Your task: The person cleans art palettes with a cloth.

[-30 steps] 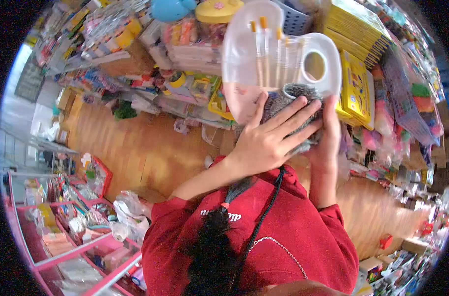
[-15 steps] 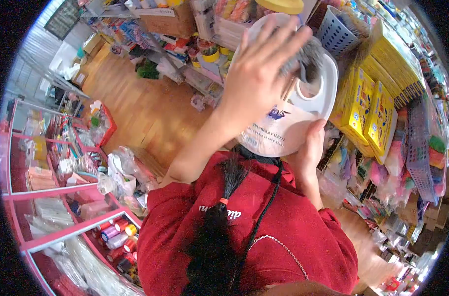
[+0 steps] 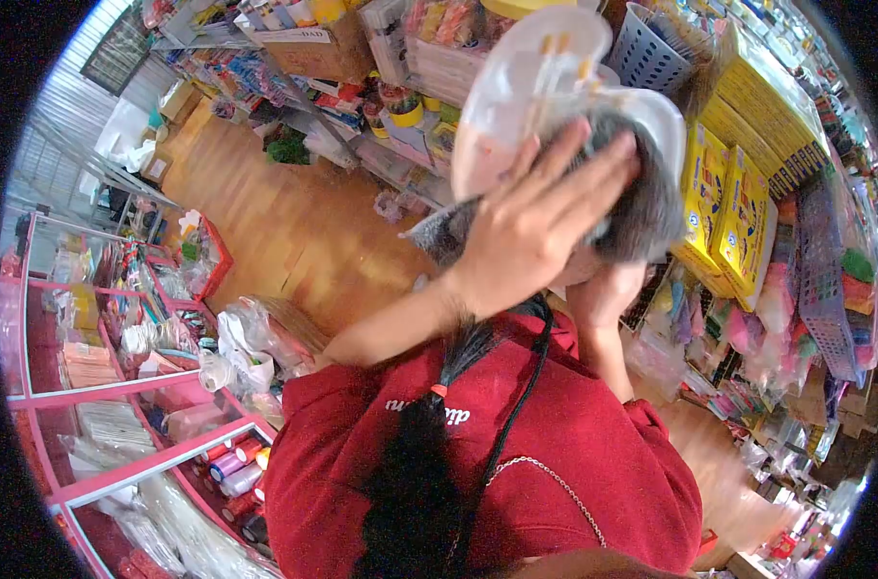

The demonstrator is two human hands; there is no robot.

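Observation:
A white paint palette (image 3: 482, 125) in clear packaging, with several brushes (image 3: 553, 72), is held up in front of my chest. My right hand (image 3: 608, 289) grips its lower edge, partly covered by a dark grey cloth (image 3: 656, 207). Over the palette, my left hand (image 3: 545, 212) presses the cloth against its face, fingers stretched and a little apart. One end of the cloth shows near my left wrist; the left thumb is hard to make out. Motion blurs the palette and cloth.
Yellow boxes (image 3: 743, 217) and a blue perforated basket (image 3: 651, 50) stand at the right. A purple basket (image 3: 825, 280) is beyond them. At the left are pink-edged compartments (image 3: 101, 386) with thread spools (image 3: 236, 473) and bagged goods. Wooden floor (image 3: 265, 207) shows ahead.
The dark cloth has spread over the lower right of the palette and out beside my left wrist. My left hand has moved down and right. The palette's printed label is now covered.

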